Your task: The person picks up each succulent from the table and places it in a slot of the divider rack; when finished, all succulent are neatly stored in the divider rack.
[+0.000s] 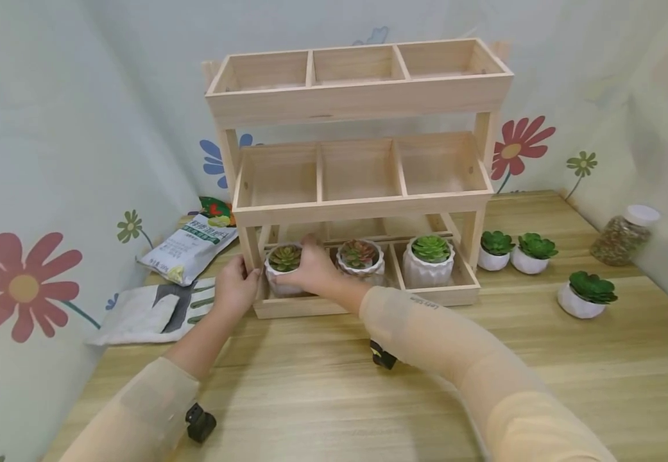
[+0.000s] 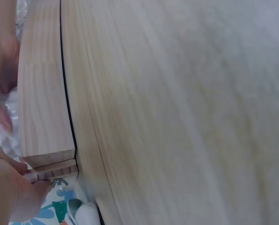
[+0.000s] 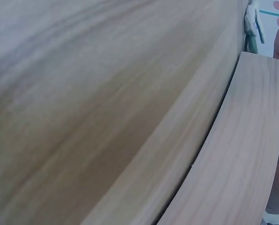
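Observation:
A three-tier wooden plant stand [image 1: 357,106] stands at the middle of the table. My right hand [image 1: 323,268] grips a white potted succulent [image 1: 280,285] in the left compartment of the bottom tray [image 1: 305,308]. The thumb lies across the pot's front; some fingers are hidden behind it. At the tray's left end, my left hand [image 1: 237,284] holds the wooden edge, and the left wrist view shows that hand [image 2: 13,192] pinching it near a wing nut. A reddish succulent in a white pot [image 1: 362,266] fills the middle compartment, a green one [image 1: 428,266] the right.
Several small green succulents in white pots [image 1: 582,301] and a lidded jar [image 1: 622,237] stand at right. A printed bag [image 1: 192,247] and white gloves [image 1: 143,314] lie at left. The tray's front board [image 3: 233,140] fills part of the right wrist view.

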The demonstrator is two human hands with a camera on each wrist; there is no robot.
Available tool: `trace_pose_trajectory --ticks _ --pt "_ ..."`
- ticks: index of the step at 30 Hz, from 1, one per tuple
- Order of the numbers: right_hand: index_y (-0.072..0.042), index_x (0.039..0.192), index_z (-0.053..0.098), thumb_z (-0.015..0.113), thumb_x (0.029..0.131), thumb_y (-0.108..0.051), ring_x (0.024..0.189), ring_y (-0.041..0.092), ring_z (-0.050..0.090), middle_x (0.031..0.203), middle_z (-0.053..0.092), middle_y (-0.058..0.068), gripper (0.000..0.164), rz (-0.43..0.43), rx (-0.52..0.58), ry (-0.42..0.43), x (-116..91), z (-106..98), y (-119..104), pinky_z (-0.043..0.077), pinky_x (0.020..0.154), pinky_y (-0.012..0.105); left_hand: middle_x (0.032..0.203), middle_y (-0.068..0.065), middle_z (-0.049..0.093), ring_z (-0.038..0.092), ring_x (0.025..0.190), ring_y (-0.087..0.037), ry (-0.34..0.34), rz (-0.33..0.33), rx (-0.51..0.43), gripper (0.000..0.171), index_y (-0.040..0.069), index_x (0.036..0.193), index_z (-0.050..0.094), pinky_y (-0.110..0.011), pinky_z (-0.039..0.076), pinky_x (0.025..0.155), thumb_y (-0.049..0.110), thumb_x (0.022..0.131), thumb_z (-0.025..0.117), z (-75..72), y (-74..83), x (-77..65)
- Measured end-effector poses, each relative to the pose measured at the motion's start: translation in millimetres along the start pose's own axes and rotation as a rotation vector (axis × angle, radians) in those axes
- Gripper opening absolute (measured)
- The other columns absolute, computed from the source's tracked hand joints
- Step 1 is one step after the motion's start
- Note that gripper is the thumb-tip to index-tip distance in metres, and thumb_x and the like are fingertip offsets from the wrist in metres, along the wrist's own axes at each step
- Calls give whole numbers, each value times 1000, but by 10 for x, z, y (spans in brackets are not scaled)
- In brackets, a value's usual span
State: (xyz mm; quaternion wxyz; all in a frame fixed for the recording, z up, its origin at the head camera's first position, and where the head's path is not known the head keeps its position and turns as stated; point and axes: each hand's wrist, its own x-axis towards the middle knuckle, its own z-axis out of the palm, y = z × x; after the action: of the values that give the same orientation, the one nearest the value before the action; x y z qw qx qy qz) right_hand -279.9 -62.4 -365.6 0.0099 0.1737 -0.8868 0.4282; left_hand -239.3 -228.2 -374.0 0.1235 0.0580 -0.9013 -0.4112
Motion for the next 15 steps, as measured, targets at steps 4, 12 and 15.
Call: trace_pose_trajectory --ticks 4,12,15 --pt "4 125 38 86 61 -45 105 30 53 111 53 17 94 7 -49 -19 5 -6 12 49 89 33 121 -28 56 55 111 -37 -2 -2 -10 39 -9 128 47 -44 47 92 7 93 54 10 -13 5" --pt "5 128 40 80 66 -53 108 30 54 117 54 19 94 -20 -124 -44 -130 -259 -65 48 92 34 120 -27 56 55 111 -37 7 -11 -18 37 -8 126 48 -44 46 93 7 93 53 30 -41 14" --pt "3 133 39 77 72 -50 116 28 50 127 51 17 88 -39 -83 -42 -241 -437 -67 43 98 34 120 -27 57 54 112 -37 4 0 -21 36 -9 125 49 -44 46 94 7 93 53 36 -50 15"
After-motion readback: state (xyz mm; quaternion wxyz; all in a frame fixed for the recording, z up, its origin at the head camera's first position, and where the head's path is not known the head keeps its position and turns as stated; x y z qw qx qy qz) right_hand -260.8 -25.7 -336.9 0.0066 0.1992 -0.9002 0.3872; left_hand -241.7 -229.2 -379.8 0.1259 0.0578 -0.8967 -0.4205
